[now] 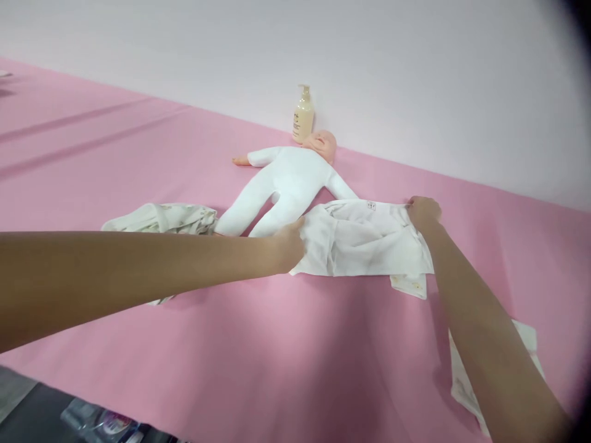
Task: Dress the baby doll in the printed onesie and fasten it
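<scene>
A white baby garment [360, 240] is spread between my hands on the pink cloth, with a small printed tag on its upper edge. My left hand [290, 247] grips its left end, the fingertips hidden by the fabric. At the upper right corner, my right hand [423, 212] is closed on the same garment. A patterned flap sticks out below its lower edge. Just behind lies a baby doll [295, 175] on its back, with a white cloth body and a bare head; the garment lies close to one of its arms and overlaps that area in view.
A pump bottle [303, 117] stands by the wall near the doll's head. Crumpled patterned baby clothes [184, 216] lie left, partly behind my left forearm. Another white cloth piece [466, 381] lies under my right forearm. The pink cover's [258, 344] front edge shows lower left, with plastic packaging [106, 423] below.
</scene>
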Available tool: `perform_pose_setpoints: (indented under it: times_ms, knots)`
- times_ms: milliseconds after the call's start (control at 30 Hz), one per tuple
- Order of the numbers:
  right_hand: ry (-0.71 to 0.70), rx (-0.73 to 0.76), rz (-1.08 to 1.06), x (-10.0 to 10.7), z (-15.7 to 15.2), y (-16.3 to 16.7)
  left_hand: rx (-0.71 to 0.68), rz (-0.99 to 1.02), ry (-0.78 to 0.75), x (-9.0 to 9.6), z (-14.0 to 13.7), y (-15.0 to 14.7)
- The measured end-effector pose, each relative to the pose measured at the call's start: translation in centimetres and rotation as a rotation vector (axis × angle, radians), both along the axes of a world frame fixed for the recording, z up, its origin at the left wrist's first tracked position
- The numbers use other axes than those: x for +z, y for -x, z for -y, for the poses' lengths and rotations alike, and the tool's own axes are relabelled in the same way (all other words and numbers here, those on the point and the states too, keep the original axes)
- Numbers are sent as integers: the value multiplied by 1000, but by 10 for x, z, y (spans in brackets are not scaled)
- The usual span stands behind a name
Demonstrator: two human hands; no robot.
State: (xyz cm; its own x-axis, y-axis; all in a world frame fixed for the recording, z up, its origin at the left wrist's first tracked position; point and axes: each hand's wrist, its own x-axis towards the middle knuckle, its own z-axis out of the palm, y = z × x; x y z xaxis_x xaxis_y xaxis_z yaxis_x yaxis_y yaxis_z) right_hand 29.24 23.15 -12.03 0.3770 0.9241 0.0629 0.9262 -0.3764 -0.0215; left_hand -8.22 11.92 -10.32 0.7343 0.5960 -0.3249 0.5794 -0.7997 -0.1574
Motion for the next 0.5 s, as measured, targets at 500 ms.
perform_pose_setpoints:
  times_ms: [500]
  knots:
    - [-506, 542, -691, 76, 21, 178, 114, 87, -361, 77, -10, 25]
